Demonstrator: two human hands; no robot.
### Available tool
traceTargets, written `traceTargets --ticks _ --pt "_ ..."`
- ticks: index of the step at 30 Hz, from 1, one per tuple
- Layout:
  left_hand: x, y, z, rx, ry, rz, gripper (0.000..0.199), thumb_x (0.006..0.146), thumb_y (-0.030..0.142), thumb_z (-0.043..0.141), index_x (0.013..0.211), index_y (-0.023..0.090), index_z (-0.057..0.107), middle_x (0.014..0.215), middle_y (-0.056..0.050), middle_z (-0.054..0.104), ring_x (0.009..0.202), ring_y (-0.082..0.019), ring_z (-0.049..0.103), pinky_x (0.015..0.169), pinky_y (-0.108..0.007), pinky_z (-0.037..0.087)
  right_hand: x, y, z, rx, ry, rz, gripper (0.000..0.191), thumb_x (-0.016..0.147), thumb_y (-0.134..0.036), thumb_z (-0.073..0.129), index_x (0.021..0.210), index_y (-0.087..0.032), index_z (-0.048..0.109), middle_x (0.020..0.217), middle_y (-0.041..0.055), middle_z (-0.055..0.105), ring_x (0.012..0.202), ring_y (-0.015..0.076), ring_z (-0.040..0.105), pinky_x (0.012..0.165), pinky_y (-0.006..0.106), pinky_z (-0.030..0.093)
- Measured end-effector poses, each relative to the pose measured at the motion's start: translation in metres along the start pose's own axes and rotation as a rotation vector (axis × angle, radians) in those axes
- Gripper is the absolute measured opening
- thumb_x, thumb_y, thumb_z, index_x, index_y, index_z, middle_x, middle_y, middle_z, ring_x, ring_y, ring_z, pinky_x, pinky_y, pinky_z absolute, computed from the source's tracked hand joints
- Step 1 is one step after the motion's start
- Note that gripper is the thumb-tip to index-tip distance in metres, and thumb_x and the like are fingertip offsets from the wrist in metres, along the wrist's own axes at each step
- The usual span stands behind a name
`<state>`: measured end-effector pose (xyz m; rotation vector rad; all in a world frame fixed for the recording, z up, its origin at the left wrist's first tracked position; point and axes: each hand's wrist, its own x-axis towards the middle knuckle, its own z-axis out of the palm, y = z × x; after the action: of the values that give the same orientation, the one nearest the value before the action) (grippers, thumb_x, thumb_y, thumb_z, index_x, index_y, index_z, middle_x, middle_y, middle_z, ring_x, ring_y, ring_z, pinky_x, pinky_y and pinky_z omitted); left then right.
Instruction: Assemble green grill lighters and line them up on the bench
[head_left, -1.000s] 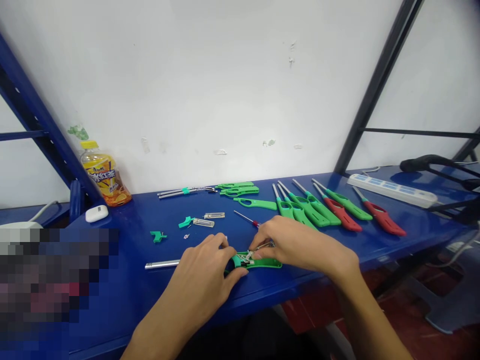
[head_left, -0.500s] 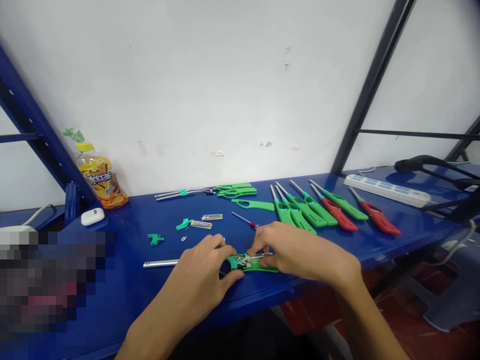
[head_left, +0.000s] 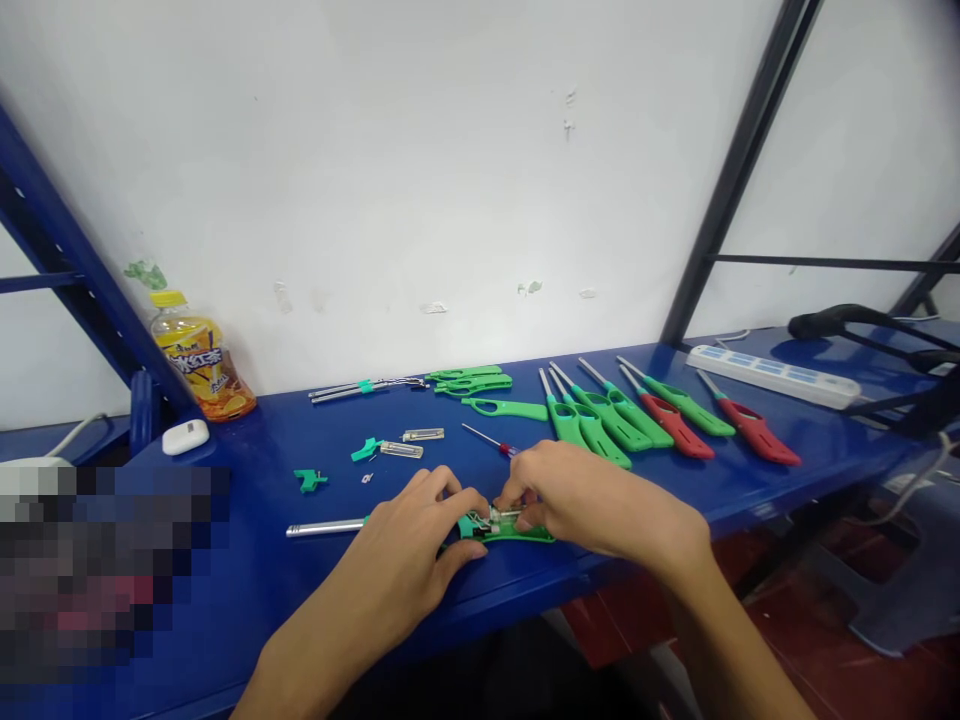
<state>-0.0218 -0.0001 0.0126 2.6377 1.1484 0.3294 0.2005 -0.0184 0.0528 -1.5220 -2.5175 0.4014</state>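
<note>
An opened green lighter (head_left: 517, 534) lies near the table's front edge, its metal tube (head_left: 322, 528) pointing left. My left hand (head_left: 420, 535) grips the lighter's middle between thumb and fingers. At its handle, my right hand (head_left: 559, 500) pinches a small clear part (head_left: 504, 516) by the wires; fingers partly hide it. A screwdriver (head_left: 491, 440) lies just behind my right hand. Loose green triggers (head_left: 308, 480) and clear tanks (head_left: 402, 450) are spread behind my left hand.
Assembled green and red lighters (head_left: 675, 428) stretch along the right. Green shells (head_left: 506, 409) and metal tubes (head_left: 345, 390) lie by the wall. A bottle (head_left: 202, 365), a white case (head_left: 185, 436) and a power strip (head_left: 772, 377) are further out.
My left fingers have shifted slightly right over the lighter's middle. My right fingers have closed in a little on the clear part, now tilted at the handle.
</note>
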Motion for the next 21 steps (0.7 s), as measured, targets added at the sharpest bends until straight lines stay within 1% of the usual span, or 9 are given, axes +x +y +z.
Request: traceTargets --ticks 4,6,8,10,12,14,15,18,21 --pt "0.000 -0.001 0.000 -0.024 -0.008 0.004 0.014 0.100 0.026 0.064 0.114 0.031 0.066 0.114 0.000 0.059 0.103 -0.024 0.060 0.080 -0.035 0.047 0.001 0.002 0.001 0.011 -0.013 -0.018 0.030 0.080 -0.002 0.062 0.086 -0.021 0.084 0.074 0.0018 0.078 0.072 0.0182 0.068 0.057 0.028 0.036" --pt "0.000 -0.001 0.000 -0.036 -0.008 0.002 0.015 0.101 0.026 0.064 0.114 0.031 0.066 0.115 0.000 0.059 0.102 -0.024 0.060 0.081 -0.036 0.047 0.001 0.004 0.000 0.016 -0.008 -0.025 0.028 0.081 -0.004 0.065 0.091 -0.021 0.085 0.080 0.0020 0.080 0.075 0.0188 0.069 0.062 0.027 0.040" --pt "0.000 -0.001 0.001 -0.037 -0.002 -0.001 0.015 0.101 0.026 0.063 0.114 0.032 0.066 0.114 0.000 0.059 0.102 -0.023 0.061 0.081 -0.036 0.047 0.002 0.007 -0.003 0.041 -0.018 -0.064 0.020 0.089 -0.016 0.069 0.100 -0.023 0.085 0.088 0.0023 0.082 0.080 0.0205 0.072 0.067 0.028 0.044" --pt "0.000 -0.001 0.002 -0.031 0.002 0.001 0.015 0.100 0.025 0.063 0.113 0.032 0.066 0.114 0.000 0.059 0.103 -0.024 0.061 0.081 -0.036 0.047 0.007 0.012 -0.006 0.094 -0.005 -0.138 0.021 0.097 -0.030 0.066 0.108 -0.026 0.083 0.097 0.0014 0.083 0.085 0.0211 0.074 0.074 0.028 0.048" --pt "0.000 -0.001 0.003 -0.022 0.005 0.004 0.014 0.100 0.024 0.063 0.112 0.031 0.065 0.115 0.000 0.059 0.103 -0.024 0.061 0.081 -0.036 0.047 0.015 0.022 -0.006 0.102 0.089 -0.187 0.027 0.103 -0.034 0.057 0.114 -0.027 0.081 0.109 0.0003 0.082 0.096 0.0212 0.074 0.085 0.029 0.051" --pt "0.000 -0.001 0.003 -0.007 0.007 0.001 0.015 0.099 0.024 0.063 0.112 0.031 0.065 0.115 0.000 0.059 0.103 -0.024 0.062 0.080 -0.036 0.047 0.028 0.036 -0.002 0.014 0.230 -0.150 0.030 0.105 -0.031 0.052 0.120 -0.026 0.078 0.123 0.0015 0.079 0.112 0.0225 0.071 0.098 0.033 0.050" --pt "0.000 0.000 0.004 -0.001 0.006 -0.001 0.015 0.099 0.023 0.064 0.112 0.031 0.065 0.115 0.000 0.060 0.103 -0.025 0.062 0.079 -0.036 0.047 0.034 0.045 0.001 -0.063 0.295 -0.098 0.031 0.106 -0.030 0.051 0.123 -0.025 0.076 0.127 0.0030 0.077 0.119 0.0237 0.068 0.104 0.035 0.048" --pt "-0.001 0.001 0.002 0.007 0.007 0.001 0.017 0.098 0.025 0.066 0.113 0.032 0.065 0.116 0.000 0.061 0.103 -0.025 0.063 0.079 -0.037 0.048 0.048 0.068 0.014 -0.141 0.336 -0.027 0.036 0.105 -0.025 0.050 0.134 -0.017 0.071 0.139 0.0143 0.068 0.132 0.0312 0.060 0.111 0.046 0.045" --pt "-0.005 0.000 -0.005 -0.034 0.038 0.004 0.020 0.098 0.029 0.068 0.117 0.034 0.066 0.118 0.001 0.063 0.104 -0.024 0.064 0.085 -0.038 0.050 0.055 0.077 0.022 -0.183 0.322 -0.045 0.039 0.105 -0.025 0.050 0.140 -0.016 0.066 0.145 0.0170 0.063 0.138 0.0327 0.055 0.114 0.049 0.043"
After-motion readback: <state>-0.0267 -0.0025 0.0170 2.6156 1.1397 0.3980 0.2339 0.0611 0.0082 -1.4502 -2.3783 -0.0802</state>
